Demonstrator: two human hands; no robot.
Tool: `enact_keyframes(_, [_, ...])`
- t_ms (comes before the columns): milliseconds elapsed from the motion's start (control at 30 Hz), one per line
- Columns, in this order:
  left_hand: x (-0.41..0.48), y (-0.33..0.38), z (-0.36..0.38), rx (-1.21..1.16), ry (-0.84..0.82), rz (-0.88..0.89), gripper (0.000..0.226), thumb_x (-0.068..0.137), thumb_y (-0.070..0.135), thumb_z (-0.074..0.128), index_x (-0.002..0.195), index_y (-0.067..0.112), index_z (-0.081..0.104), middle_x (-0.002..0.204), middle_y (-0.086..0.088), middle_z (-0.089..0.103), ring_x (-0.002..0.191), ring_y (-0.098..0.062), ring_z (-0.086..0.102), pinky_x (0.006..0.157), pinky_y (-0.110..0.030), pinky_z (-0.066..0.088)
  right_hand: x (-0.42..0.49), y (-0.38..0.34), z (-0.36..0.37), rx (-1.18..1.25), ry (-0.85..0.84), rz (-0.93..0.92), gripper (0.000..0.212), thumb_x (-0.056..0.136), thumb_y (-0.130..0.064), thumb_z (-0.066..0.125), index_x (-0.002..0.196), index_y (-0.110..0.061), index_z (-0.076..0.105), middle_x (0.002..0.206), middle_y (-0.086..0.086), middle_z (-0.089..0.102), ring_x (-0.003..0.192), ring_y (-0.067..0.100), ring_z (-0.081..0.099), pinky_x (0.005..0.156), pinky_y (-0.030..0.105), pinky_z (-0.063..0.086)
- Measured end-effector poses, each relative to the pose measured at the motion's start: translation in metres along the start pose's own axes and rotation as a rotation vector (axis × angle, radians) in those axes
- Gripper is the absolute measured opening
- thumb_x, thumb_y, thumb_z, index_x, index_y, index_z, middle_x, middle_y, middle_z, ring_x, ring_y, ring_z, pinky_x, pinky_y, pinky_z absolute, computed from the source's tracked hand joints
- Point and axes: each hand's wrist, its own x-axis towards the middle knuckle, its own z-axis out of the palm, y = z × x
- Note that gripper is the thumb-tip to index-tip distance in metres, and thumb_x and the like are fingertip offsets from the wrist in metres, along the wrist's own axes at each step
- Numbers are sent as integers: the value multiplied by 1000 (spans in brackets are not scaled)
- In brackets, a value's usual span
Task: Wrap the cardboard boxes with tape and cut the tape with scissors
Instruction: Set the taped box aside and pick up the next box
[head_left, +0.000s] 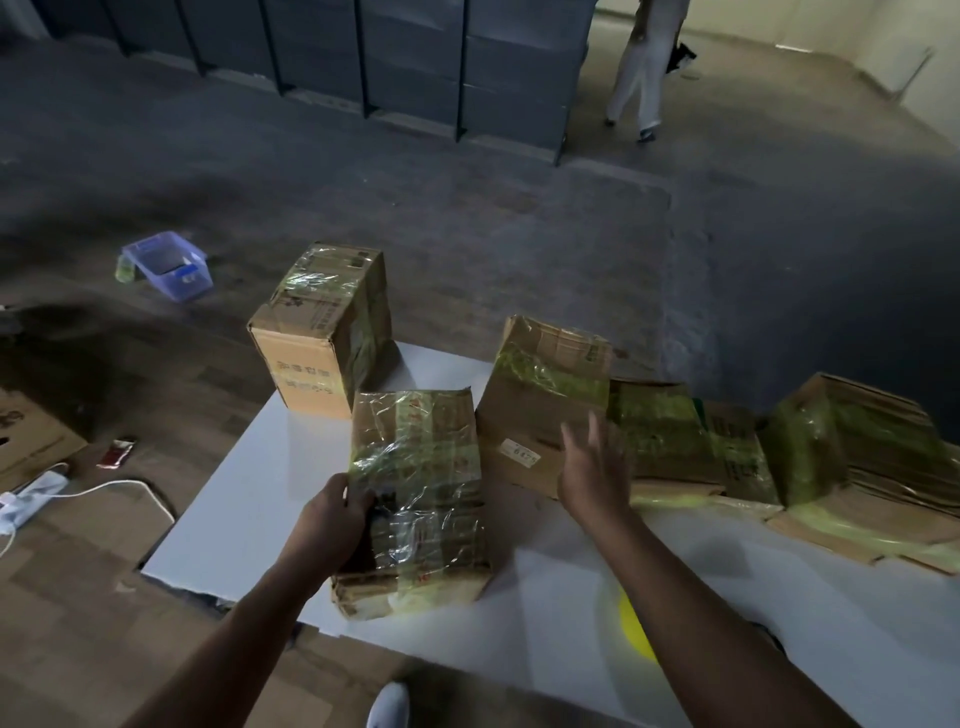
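A cardboard box wrapped in clear tape (421, 499) lies on the white board (239, 509) in front of me. My left hand (332, 525) grips its left side. My right hand (592, 467) hovers open, fingers spread, just in front of a second taped box (540, 405) to the right. A third taped box (322, 327) stands upright at the board's far left corner. Flattened, taped cartons (831, 457) lie in a row to the right. A yellow tape roll (636, 631) shows partly behind my right forearm. No scissors are visible.
A purple plastic bin (169, 265) sits on the floor at the left. A white power strip with cable (31, 499) and an open carton (26, 436) lie at the far left. Dark shelving (363, 62) lines the back. A person (644, 67) walks at the far right.
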Motion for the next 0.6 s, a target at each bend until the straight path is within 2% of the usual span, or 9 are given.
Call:
enact_keyframes(33, [-2, 1, 1, 1, -6, -9, 23, 100, 27, 46, 113, 10, 52, 114, -19, 59, 92, -27, 52, 74, -35, 41, -7, -6, 1, 6, 48, -51, 55, 95, -12, 45, 147, -26, 34, 157, 12, 20, 142, 32, 22, 111, 44, 25])
enact_keyframes(100, [-6, 3, 4, -7, -24, -34, 22, 100, 28, 46, 110, 10, 50, 114, -19, 58, 93, -29, 54, 75, -36, 43, -22, -21, 3, 165, 60, -144, 44, 95, -17, 44, 139, -23, 46, 142, 10, 45, 129, 29, 44, 97, 37, 39])
enact_keyframes(167, [-12, 5, 7, -2, -31, -48, 22, 100, 30, 47, 108, 9, 48, 113, -20, 58, 94, -30, 54, 77, -37, 45, -37, -38, -1, 431, -75, -166, 31, 99, -30, 43, 123, -17, 59, 112, 11, 63, 109, 31, 58, 77, 34, 42])
enact_keyframes(200, [-16, 5, 8, 7, -30, -50, 23, 99, 30, 47, 108, 8, 48, 113, -20, 58, 95, -31, 54, 78, -37, 45, -42, -45, -3, 544, -164, -151, 34, 99, -39, 43, 113, -14, 62, 101, 11, 65, 102, 32, 61, 69, 33, 40])
enact_keyframes(233, [-19, 6, 9, 14, -27, -50, 24, 99, 30, 48, 108, 8, 48, 114, -19, 58, 96, -31, 54, 80, -37, 45, -47, -50, -5, 605, -236, -136, 43, 97, -49, 43, 109, -12, 62, 99, 11, 66, 99, 32, 62, 67, 31, 39])
enact_keyframes(333, [-28, 6, 9, 22, -39, -70, 30, 97, 32, 51, 113, 7, 48, 117, -17, 57, 99, -29, 54, 79, -36, 44, -58, -54, -7, 481, -283, -191, 67, 83, -73, 46, 112, -14, 61, 105, 6, 67, 96, 27, 63, 76, 35, 51])
enact_keyframes(400, [-36, 6, 11, 13, -42, -97, 33, 95, 33, 53, 114, 7, 48, 116, -17, 57, 98, -29, 55, 76, -35, 44, -63, -52, -8, 383, -305, -208, 80, 75, -82, 45, 115, -14, 59, 108, 4, 66, 96, 24, 63, 77, 35, 52])
enact_keyframes(500, [-52, 6, 21, 24, -25, -131, 49, 88, 41, 62, 114, 3, 44, 108, -16, 58, 95, -31, 57, 73, -34, 46, -72, -47, -9, 314, -323, -234, 86, 69, -88, 42, 104, -12, 62, 90, 2, 66, 78, 19, 63, 58, 28, 44])
enact_keyframes(600, [-71, 5, 35, 77, -19, -58, 67, 77, 52, 73, 108, 7, 35, 97, -9, 54, 86, -24, 58, 64, -31, 46, -81, -38, -10, 316, -312, -273, 82, 69, -88, 44, 92, -12, 66, 82, 4, 68, 69, 17, 62, 54, 27, 43])
